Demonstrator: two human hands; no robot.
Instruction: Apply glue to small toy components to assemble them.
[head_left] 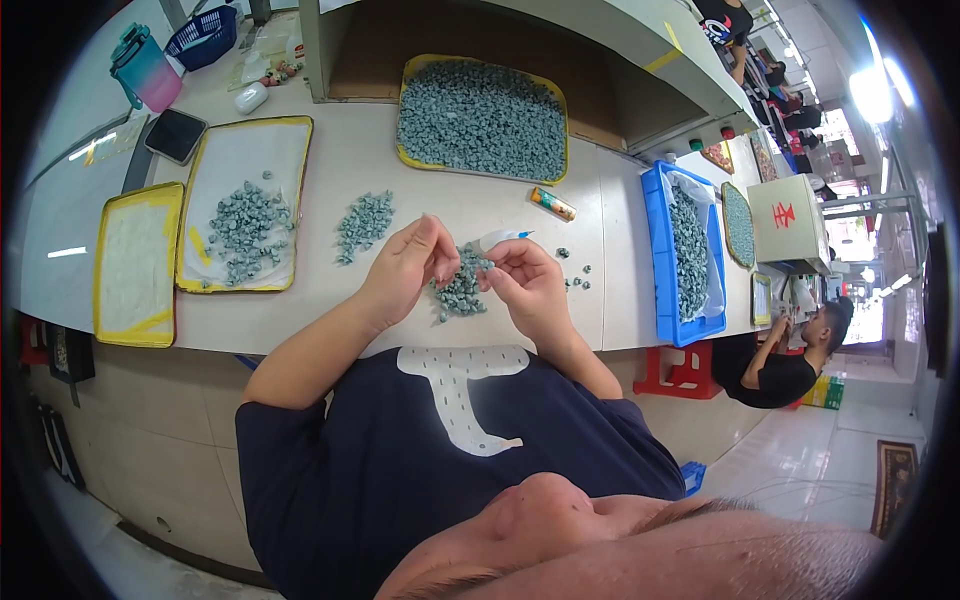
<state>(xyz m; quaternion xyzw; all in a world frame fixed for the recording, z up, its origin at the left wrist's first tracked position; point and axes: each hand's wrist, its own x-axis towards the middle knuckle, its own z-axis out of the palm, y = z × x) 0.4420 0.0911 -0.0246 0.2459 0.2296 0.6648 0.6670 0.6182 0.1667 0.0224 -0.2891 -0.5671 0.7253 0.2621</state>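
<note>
The stone pile lay between your left hand and right hand, neither clearly nearer, fingers curled; whether they gripped anything, I couldn't tell.

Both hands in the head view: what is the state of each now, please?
Left hand: fingers curled; cannot tell if it holds anything.
Right hand: fingers bent; a grey-green piece shows against them, grip unclear.

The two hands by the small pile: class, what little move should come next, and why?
Probably bring the right hand slightly toward the left hand: both are curled, facing each other at the pile of grey-green pieces, close but apart. Whether either holds a piece is unclear.
</note>
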